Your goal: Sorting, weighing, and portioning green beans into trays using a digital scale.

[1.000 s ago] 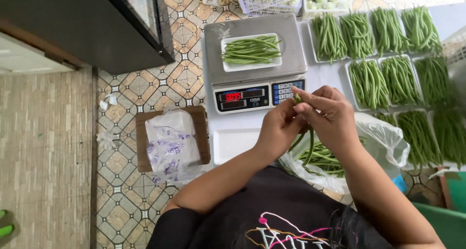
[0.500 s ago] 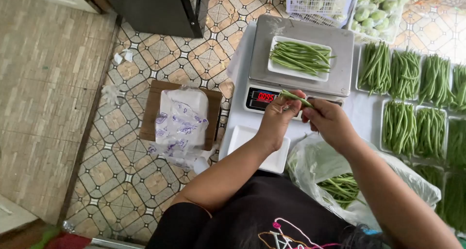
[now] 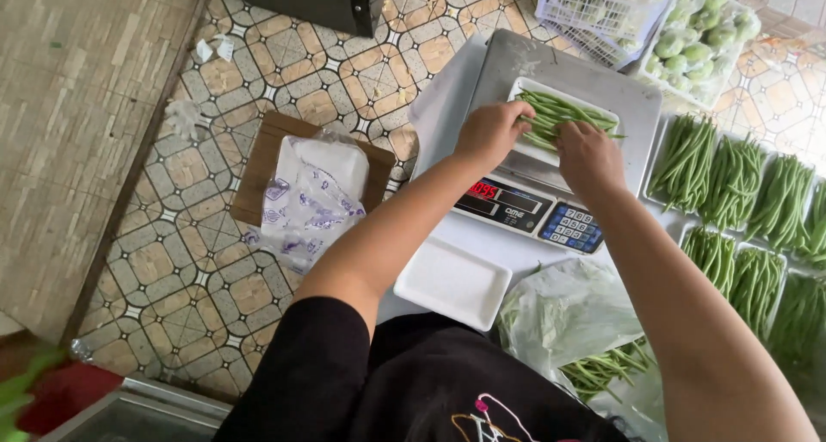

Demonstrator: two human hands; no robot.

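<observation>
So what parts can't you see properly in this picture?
Head view:
- Fingertips of the left hand and right hand: buried in the green beans, so each grip is unclear.
- White tray under the beans: partly covered by both hands.
- Bagged beans: veiled by plastic and the right arm.

Both the left hand (image 3: 490, 132) and the right hand (image 3: 588, 154) cover part of the green beans (image 3: 568, 111) on the white tray (image 3: 602, 112), fingertips hidden among them. Right of the tray, packed bean trays (image 3: 779, 201) run past the frame's edge.
</observation>
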